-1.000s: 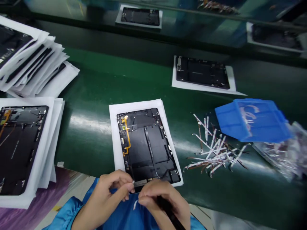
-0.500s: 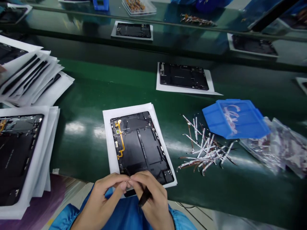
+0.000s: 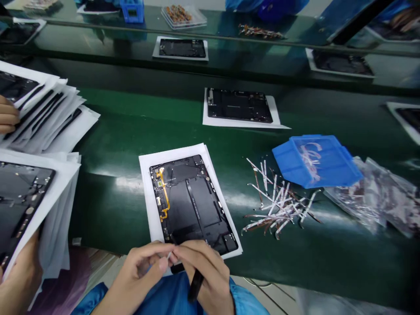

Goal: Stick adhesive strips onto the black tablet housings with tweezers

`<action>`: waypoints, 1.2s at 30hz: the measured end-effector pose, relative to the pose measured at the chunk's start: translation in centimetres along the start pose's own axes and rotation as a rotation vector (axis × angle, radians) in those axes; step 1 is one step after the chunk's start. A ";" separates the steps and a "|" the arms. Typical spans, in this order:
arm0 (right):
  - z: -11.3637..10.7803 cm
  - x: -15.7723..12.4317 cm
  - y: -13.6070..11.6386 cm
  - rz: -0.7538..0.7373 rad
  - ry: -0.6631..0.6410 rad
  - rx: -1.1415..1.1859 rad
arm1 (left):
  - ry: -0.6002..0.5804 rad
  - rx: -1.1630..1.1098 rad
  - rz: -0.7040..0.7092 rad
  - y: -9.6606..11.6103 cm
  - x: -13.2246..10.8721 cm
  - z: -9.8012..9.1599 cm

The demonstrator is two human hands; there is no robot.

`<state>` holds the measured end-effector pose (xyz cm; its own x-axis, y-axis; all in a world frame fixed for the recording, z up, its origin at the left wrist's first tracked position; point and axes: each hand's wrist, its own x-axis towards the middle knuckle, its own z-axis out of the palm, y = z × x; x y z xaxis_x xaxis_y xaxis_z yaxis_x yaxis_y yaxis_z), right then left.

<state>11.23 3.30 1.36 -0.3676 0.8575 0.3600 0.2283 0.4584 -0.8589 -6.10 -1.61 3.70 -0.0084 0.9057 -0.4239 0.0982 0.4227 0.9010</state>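
A tablet shell [image 3: 179,210] with its black inside facing up lies on white paper sheets [image 3: 146,192] in front of me. An orange flex cable [image 3: 166,197] runs along its left side. Both my hands meet over its near edge, fingertips touching. Between thumb and fingers, my left hand [image 3: 144,269] pinches a small whitish piece [image 3: 169,255], mostly hidden. My right hand [image 3: 206,271] is closed around a slim black tool [image 3: 196,286], whose flat end sticks out below the palm; its kind is unclear.
Loose white and brown flex strips [image 3: 278,205] lie to the right, beside a blue bin [image 3: 323,162] and clear plastic bags [image 3: 370,192]. Another tablet shell [image 3: 239,106] sits farther back. At left, a co-worker's hands [image 3: 24,271] hold a shell on paper near stacked sheets [image 3: 55,113].
My fingertips have shifted slightly, and the whitish piece now shows in my left pinch. At left, the co-worker's hands have come into view, and the near shell there is now raised and tilted.
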 end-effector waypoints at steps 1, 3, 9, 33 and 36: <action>-0.1 0.1 0.0 -0.058 0.002 -0.028 | 0.012 0.017 0.015 -0.3 -0.1 -0.4; -0.1 0.4 -0.3 -0.146 -0.013 -0.097 | 0.050 0.138 0.109 -0.9 -0.2 -1.3; -2.3 2.2 -2.9 -0.232 -0.079 -0.178 | 0.024 0.702 0.863 -1.8 1.6 -4.0; -8.7 8.3 -0.1 -0.004 -0.190 -0.377 | -0.187 0.382 0.847 0.3 6.8 -3.9; -4.3 8.1 -1.5 -0.049 -0.357 -0.102 | -0.210 0.360 0.815 0.7 6.9 -3.7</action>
<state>11.77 10.52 7.14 -0.6674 0.7067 0.2348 0.2844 0.5333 -0.7967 -9.74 5.07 1.69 0.3773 0.8792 0.2908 0.2992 -0.4129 0.8602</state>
